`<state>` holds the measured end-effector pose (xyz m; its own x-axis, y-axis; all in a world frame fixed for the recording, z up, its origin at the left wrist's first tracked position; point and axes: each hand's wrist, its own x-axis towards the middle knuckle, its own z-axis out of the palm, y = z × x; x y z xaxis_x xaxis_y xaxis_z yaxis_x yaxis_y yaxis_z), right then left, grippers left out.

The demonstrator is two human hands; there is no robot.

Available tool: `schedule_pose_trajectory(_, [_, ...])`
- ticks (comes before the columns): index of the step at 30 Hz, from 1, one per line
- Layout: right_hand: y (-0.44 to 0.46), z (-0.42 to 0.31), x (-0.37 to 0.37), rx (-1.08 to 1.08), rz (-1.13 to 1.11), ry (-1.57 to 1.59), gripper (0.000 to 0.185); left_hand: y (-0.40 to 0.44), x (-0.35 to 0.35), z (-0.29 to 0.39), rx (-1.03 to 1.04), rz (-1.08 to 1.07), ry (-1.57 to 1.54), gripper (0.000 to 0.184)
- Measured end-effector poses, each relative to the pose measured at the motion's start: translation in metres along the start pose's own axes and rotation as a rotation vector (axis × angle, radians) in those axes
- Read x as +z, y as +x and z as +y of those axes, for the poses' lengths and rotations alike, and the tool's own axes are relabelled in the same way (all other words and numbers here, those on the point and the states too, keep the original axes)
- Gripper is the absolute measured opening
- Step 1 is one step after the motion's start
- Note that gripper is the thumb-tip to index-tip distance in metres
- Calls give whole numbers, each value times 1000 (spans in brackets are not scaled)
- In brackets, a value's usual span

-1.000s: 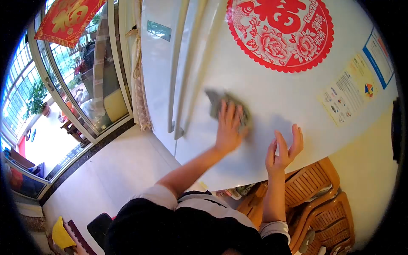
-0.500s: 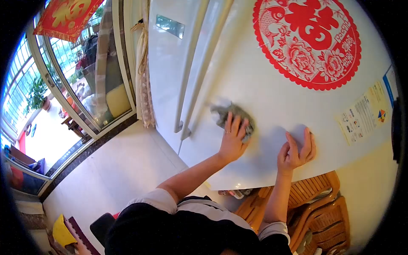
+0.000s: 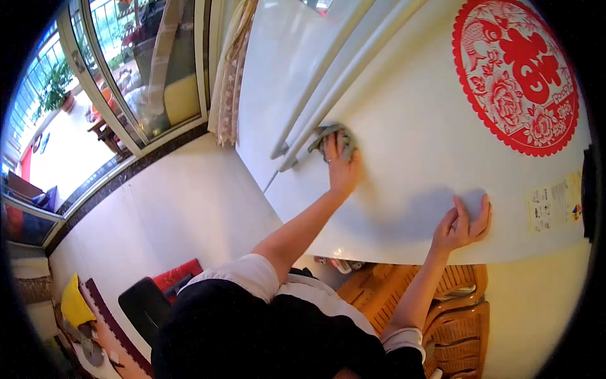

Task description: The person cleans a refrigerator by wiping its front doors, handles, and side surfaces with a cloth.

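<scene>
My left hand (image 3: 341, 165) presses a crumpled grey-green cloth (image 3: 324, 141) flat against the white refrigerator door (image 3: 404, 151), close beside the lower end of the long door handle (image 3: 353, 76). Its fingers lie over the cloth and cover part of it. To the right, my right hand (image 3: 464, 225) is at the lower part of the same door, fingers apart and slightly bent, holding nothing. A shadow falls on the door beside it. The round red paper decoration (image 3: 517, 76) is on the door above my right hand.
Wooden slatted chairs (image 3: 457, 328) stand below the refrigerator at the right. A curtain (image 3: 230, 82) and a sliding glass door (image 3: 142, 69) are at the left. A black chair-like object (image 3: 145, 307) and a yellow cloth (image 3: 74, 302) are at the lower left. A paper notice (image 3: 554, 203) is on the door.
My left hand has moved the cloth up and left, nearer the handle. The view has turned, so the red decoration now sits farther right. My right hand stays open near the door.
</scene>
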<state>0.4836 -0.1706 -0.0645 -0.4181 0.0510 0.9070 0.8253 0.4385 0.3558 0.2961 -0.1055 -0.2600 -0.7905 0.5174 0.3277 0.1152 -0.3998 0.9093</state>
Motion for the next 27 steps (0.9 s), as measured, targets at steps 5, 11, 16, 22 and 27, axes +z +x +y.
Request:
schedule_pose_trajectory(5, [1,2,1,-47,-24,-24,28,35,8,-86,-360,88,-182,68])
schedule_pose_trajectory(11, [-5,8,9,-66,33,-67,28,7,-16,-38,79,-165,176,75])
schedule_pose_trajectory(16, [-5,7,7,-57,33,-20,21,28,-19,-135,-658,210,-236,76])
schedule_pose_trajectory(22, [-13,14,7,-60,11,81,16,-26,-10,-99,-832,105,-314,81])
schedule_pose_trajectory(27, [-15,14,-1,-65,-74,119,20,-59,16,-72,-572,186,-390,79])
